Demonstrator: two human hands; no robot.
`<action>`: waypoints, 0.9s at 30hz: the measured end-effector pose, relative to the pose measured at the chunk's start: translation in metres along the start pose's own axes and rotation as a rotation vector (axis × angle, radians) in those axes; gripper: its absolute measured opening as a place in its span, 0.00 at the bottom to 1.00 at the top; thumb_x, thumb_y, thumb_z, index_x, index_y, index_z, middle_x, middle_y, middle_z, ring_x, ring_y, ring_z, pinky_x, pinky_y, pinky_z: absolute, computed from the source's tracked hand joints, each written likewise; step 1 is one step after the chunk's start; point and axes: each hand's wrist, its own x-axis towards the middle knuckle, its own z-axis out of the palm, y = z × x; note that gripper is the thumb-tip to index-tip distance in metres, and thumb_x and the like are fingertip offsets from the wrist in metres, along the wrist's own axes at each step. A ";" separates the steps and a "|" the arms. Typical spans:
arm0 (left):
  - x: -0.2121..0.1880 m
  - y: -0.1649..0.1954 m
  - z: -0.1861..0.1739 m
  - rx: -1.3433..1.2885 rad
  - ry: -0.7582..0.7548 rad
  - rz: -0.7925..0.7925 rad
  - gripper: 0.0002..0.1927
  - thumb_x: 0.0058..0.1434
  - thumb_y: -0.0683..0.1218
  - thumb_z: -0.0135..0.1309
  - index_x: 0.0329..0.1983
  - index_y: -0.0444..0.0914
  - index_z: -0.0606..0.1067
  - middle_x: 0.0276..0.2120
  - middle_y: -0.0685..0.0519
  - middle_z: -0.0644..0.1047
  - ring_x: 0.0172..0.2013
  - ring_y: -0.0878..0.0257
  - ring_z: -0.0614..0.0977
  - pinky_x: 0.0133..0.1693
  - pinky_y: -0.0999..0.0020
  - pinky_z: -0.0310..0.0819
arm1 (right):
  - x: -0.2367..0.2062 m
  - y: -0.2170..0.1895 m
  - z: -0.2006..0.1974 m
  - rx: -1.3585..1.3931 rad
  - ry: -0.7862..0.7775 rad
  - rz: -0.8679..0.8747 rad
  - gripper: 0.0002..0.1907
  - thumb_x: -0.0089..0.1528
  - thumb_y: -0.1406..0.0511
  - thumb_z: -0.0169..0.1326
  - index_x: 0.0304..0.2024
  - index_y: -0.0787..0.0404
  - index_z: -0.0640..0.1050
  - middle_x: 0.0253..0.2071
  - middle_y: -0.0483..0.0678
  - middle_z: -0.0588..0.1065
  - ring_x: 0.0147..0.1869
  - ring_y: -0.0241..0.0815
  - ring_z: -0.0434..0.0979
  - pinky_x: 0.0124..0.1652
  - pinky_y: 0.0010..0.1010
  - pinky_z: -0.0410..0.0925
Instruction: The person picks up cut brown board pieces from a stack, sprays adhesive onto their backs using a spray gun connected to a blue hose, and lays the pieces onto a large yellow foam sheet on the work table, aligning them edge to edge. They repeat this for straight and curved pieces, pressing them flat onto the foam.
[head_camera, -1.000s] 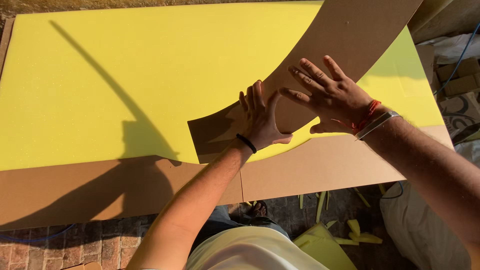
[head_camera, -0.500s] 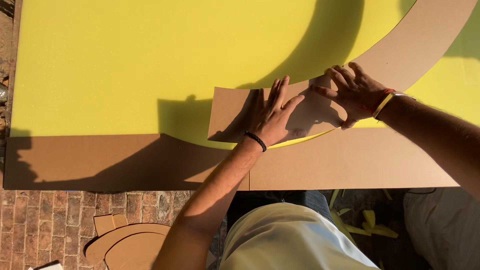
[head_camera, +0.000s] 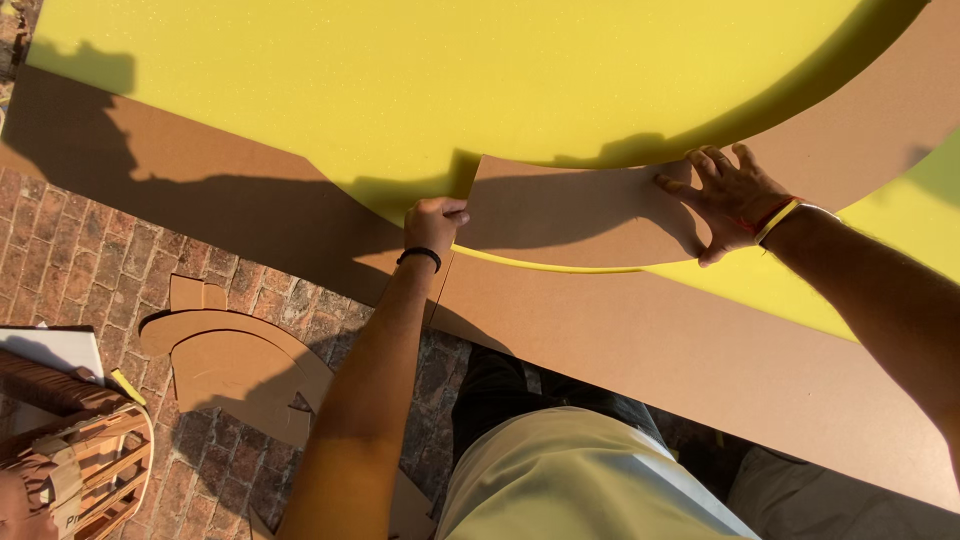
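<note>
Two hands work one curved cardboard template (head_camera: 590, 215). Left hand (head_camera: 434, 222) is curled shut at the template's squared left end, apparently pinching that edge, though the grip itself is hidden. Right hand (head_camera: 728, 197) lies flat, fingers spread, pressing the template down further along its arc. Template rests on the yellow foam sheet (head_camera: 400, 90), near the sheet's cut lower edge, over brown board (head_camera: 700, 350). Judgement: steady downward pressure from both hands should stop the template creeping.
</note>
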 end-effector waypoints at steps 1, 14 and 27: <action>0.000 -0.001 0.000 0.019 0.000 -0.027 0.13 0.57 0.42 0.66 0.45 0.41 0.84 0.42 0.51 0.85 0.42 0.63 0.87 0.47 0.67 0.83 | 0.004 0.000 0.002 0.001 0.000 -0.003 0.72 0.41 0.35 0.72 0.77 0.37 0.46 0.78 0.59 0.44 0.83 0.55 0.39 0.72 0.56 0.42; -0.002 -0.006 0.004 0.028 -0.045 -0.139 0.12 0.58 0.43 0.65 0.46 0.41 0.84 0.41 0.52 0.85 0.42 0.63 0.86 0.47 0.67 0.82 | 0.016 -0.012 0.012 0.031 -0.029 -0.010 0.72 0.42 0.35 0.72 0.77 0.37 0.45 0.78 0.60 0.43 0.82 0.55 0.40 0.72 0.60 0.41; -0.009 -0.007 0.023 0.287 0.002 -0.040 0.08 0.62 0.43 0.61 0.44 0.39 0.81 0.39 0.53 0.84 0.44 0.60 0.84 0.47 0.63 0.80 | 0.010 -0.008 0.014 0.074 -0.083 -0.005 0.73 0.43 0.34 0.71 0.78 0.35 0.42 0.79 0.60 0.39 0.83 0.56 0.36 0.73 0.61 0.39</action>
